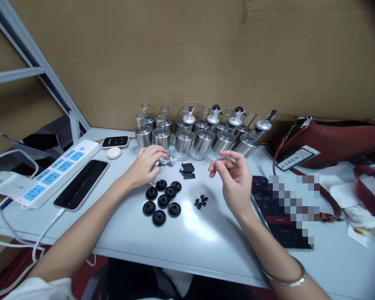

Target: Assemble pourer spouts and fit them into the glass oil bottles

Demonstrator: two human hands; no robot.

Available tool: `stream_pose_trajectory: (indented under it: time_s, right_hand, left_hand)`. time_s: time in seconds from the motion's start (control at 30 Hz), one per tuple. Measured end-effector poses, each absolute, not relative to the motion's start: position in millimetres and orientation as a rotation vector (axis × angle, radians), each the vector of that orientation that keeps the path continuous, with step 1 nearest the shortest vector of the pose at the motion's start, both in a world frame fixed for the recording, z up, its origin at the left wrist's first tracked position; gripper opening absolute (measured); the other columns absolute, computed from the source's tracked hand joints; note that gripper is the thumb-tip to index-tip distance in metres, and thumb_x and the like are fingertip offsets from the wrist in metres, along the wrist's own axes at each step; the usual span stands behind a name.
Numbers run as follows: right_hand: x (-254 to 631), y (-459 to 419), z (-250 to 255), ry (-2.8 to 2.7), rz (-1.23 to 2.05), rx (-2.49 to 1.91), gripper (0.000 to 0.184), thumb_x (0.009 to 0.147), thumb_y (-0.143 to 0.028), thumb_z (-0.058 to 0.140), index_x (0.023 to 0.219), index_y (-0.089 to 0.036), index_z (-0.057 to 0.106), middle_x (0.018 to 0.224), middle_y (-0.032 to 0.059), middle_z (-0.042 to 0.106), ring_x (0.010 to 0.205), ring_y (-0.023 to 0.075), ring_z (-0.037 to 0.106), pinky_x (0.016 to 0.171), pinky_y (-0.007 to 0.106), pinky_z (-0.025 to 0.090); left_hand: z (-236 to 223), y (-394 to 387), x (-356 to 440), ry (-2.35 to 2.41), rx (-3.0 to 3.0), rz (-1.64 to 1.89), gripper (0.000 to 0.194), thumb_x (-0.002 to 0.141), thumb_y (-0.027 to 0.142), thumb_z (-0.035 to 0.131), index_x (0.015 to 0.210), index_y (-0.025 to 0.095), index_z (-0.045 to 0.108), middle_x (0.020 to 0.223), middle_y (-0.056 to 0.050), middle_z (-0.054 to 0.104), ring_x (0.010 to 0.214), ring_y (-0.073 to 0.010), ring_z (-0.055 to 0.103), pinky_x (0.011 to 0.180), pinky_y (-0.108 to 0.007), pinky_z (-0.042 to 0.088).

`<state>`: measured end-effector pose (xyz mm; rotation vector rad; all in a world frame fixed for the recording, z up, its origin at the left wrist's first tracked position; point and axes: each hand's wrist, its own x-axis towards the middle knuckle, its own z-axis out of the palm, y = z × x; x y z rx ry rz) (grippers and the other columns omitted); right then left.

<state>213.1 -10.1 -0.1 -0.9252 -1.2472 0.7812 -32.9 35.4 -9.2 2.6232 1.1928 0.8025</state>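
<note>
The silvery parts (166,161) lie just left of the black tubes (188,171), partly under the left hand (148,163), the nearer one — whether its grip is closed on a piece, I cannot tell. Right of the tubes, the right hand (236,177) hangs above the desk (203,252), its grip loosely curled, a gap showing and nothing visible inside — the tubes' long axes run roughly from hand to hand.

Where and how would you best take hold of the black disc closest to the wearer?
Likely by the outer rim of that black disc, pinched from the near side of the table: the rim is round and exposed there, and the other black discs lie beyond it.
</note>
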Motion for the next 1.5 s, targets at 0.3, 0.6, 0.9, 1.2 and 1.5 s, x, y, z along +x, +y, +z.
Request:
stream_pose_trajectory:
  time_s: [0.3, 0.6, 0.9, 1.2, 1.5]
  right_hand:
    - [211, -13, 1, -1.275, 0.782, -0.920, 0.015, 0.084, -0.024, 0.061, 0.097, -0.023, 0.053, 0.063, -0.0052, 0.062, 0.054, 0.0115, 0.056, 0.057, 0.028, 0.046]
    - [210, -15, 3, -1.298, 0.773, -0.923, 0.014, 0.084, -0.023, 0.060, 0.096, -0.024, 0.053, 0.063, -0.0051, 0.062, 0.054, 0.0119, 0.057, 0.058, 0.029, 0.046]
    - [211, -17, 4, -1.293, 0.774, -0.922, 0.014, 0.085, -0.024, 0.060, 0.097, -0.024, 0.054, 0.064, -0.0047, 0.063, 0.055, 0.0121, 0.057, 0.058, 0.029, 0.046]
    - [211, -18, 5, -1.326, 0.719, -0.958, 0.012, 0.084, -0.025, 0.061, 0.095, -0.024, 0.055, 0.064, -0.0049, 0.062, 0.054, 0.0122, 0.057, 0.058, 0.030, 0.047]
    - [210, -20, 5, -1.497, 0.762, -1.028, 0.006, 0.085, -0.025, 0.060, 0.086, -0.022, 0.065, 0.065, -0.0025, 0.064, 0.058, 0.0126, 0.059, 0.060, 0.030, 0.049]
  left_hand:
    - [-24, 30, -17, 1.336, 2.509, 0.523, 0.039, 0.096, 0.018, 0.032, 0.135, 0.023, 0.037, 0.140, -0.010, 0.045, 0.136, -0.0262, 0.032, 0.107, -0.055, 0.023]
    - [-20, 26, -13, 1.375, 2.628, 0.432, 0.029, 0.093, 0.019, 0.045, 0.121, 0.021, 0.050, 0.121, -0.011, 0.053, 0.117, -0.0278, 0.045, 0.097, -0.050, 0.030]
    - [-21, 23, -12, 1.411, 2.661, 0.508, 0.020, 0.089, 0.012, 0.047, 0.105, 0.020, 0.057, 0.101, -0.006, 0.062, 0.101, -0.0250, 0.052, 0.092, -0.049, 0.027]
    - [-6, 7, -3, 1.189, 2.916, 0.978, 0.014, 0.092, 0.016, 0.043, 0.091, 0.020, 0.057, 0.091, -0.003, 0.068, 0.088, -0.0198, 0.059, 0.084, -0.039, 0.027]
    - [7, -17, 12, 0.850, 3.000, 1.381, 0.013, 0.079, 0.010, 0.048, 0.084, 0.021, 0.047, 0.078, 0.004, 0.070, 0.073, -0.0152, 0.064, 0.073, -0.036, 0.028]
